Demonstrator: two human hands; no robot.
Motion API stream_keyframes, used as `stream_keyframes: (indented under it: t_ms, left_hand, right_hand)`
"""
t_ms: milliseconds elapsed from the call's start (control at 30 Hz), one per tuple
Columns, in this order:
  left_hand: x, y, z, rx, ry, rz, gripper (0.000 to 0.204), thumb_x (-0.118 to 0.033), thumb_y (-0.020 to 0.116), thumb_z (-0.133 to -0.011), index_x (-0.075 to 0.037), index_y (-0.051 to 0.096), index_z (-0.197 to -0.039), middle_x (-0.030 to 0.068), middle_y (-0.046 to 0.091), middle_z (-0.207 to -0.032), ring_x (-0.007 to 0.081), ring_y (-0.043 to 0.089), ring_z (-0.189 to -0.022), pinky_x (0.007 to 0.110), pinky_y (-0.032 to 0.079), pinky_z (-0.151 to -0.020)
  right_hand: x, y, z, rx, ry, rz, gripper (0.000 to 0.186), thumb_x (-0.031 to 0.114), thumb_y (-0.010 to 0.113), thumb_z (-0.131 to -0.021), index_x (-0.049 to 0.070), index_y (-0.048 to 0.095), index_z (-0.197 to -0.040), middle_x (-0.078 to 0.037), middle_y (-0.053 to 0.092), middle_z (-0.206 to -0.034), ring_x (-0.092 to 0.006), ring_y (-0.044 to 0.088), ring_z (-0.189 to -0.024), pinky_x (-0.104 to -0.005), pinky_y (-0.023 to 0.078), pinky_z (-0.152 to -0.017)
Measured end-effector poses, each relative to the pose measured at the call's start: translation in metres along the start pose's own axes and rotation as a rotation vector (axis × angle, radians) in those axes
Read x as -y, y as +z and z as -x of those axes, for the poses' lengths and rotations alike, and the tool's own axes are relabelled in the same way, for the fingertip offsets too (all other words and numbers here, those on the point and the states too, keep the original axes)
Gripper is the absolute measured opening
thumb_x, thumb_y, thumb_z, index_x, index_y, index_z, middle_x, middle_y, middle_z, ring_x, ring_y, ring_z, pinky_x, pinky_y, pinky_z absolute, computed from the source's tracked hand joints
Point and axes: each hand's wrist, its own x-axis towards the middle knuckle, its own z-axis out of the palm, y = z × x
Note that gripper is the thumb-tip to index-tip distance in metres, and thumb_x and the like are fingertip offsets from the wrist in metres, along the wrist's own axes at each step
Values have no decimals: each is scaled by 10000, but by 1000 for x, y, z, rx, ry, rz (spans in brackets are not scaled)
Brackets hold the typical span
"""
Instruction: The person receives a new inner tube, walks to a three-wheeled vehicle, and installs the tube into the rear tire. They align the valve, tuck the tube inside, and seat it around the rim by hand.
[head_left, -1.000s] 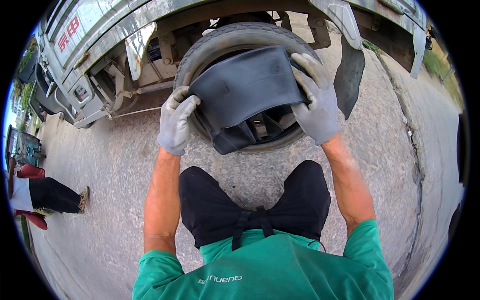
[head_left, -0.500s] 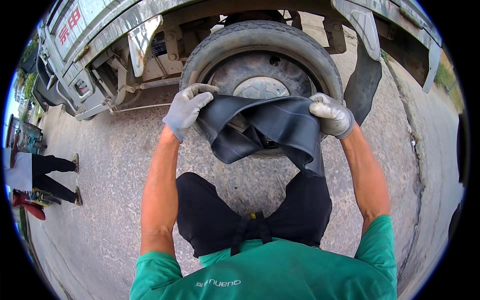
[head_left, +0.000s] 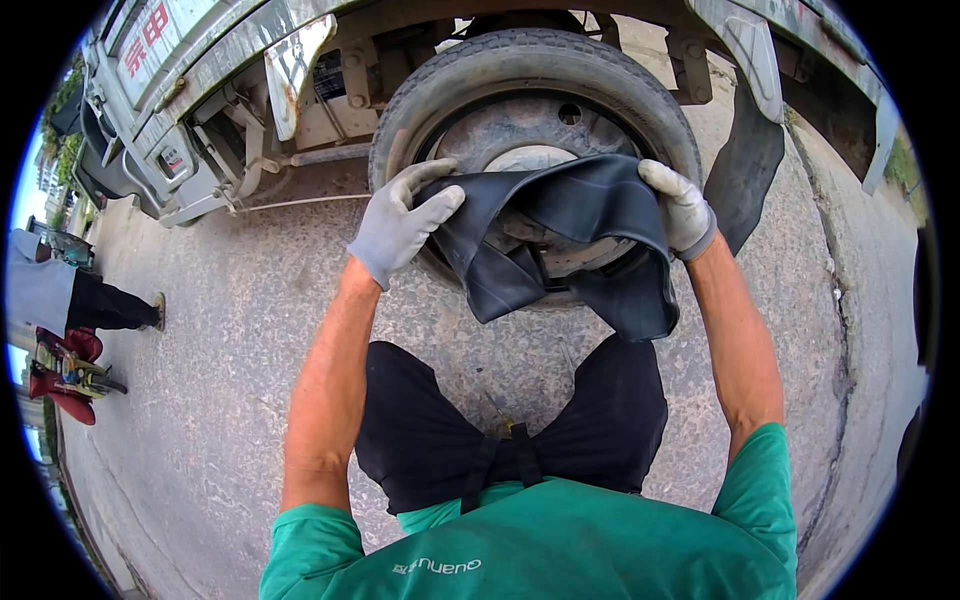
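Note:
A limp black rubber inner tube [head_left: 605,195] hangs in a twisted loop between my hands, in front of the wheel. My left hand [head_left: 395,220], in a grey-white glove, pinches its left end between thumb and fingers. On the other side my right hand [head_left: 685,212], gloved alike, is closed on the tube's upper right edge. Behind the tube the truck's tire [head_left: 540,62] stands upright around a worn steel wheel [head_left: 500,130]. The tube covers part of the lower wheel, and some of the rim shows through the loop.
The truck's side rail [head_left: 225,80] runs overhead, with a mud flap [head_left: 745,165] hanging right of the wheel. A thin rod [head_left: 300,203] sticks out left of it. Rough concrete [head_left: 230,380] lies below. A person [head_left: 60,290] stands at far left beside a red thing [head_left: 70,395].
Both hands have lifted the inner tube slightly, and its loop gapes wider, showing more of the wheel. My left fingers have spread a little. The person at far left has shifted.

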Motion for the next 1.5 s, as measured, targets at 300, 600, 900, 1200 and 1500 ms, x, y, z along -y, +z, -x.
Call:
stream_keyframes:
  t_ms: [300,600,900,1200,1500]
  left_hand:
    - [-17,62,48,-400,487,-941,627,-225,800,-854,-11,577,-1400,234,617,-1350,330,601,-1248,417,479,-1065]
    - [-20,4,57,305,-158,595,293,-144,732,-938,65,677,-1137,93,729,-1025,143,673,-911,300,534,-849]
    - [-22,-5,12,65,-89,1269,441,-225,473,-1095,-24,483,-1487,69,681,-911,163,616,-722,287,545,-675]
    - [-2,-4,-7,87,15,1449,404,-258,434,-1104,44,591,-1321,40,544,-712,161,482,-610,277,465,-565]
    - [-5,-15,-7,87,-32,1363,389,-254,456,-1086,30,613,-1300,33,585,-758,145,522,-649,284,470,-582]
  right_hand:
    - [-5,3,10,126,37,-125,488,222,607,-1005,-55,550,-1403,-223,643,-1356,-303,645,-1225,-457,479,-1115]
    - [10,8,10,98,-42,-111,325,210,625,-1003,-12,652,-1238,-153,730,-1160,-239,720,-1018,-404,582,-947]
    - [18,41,-3,-121,14,1087,518,408,609,-1027,14,637,-1363,-100,681,-1204,-131,633,-1092,-313,500,-990]
    - [-24,106,52,-17,-425,1804,1011,372,894,-688,70,436,-1537,-211,453,-1523,-399,416,-1438,-492,345,-1193]
    - [-66,63,51,-51,-577,2121,260,228,748,-846,84,728,-1061,-84,710,-1080,-301,638,-1108,-459,477,-995]
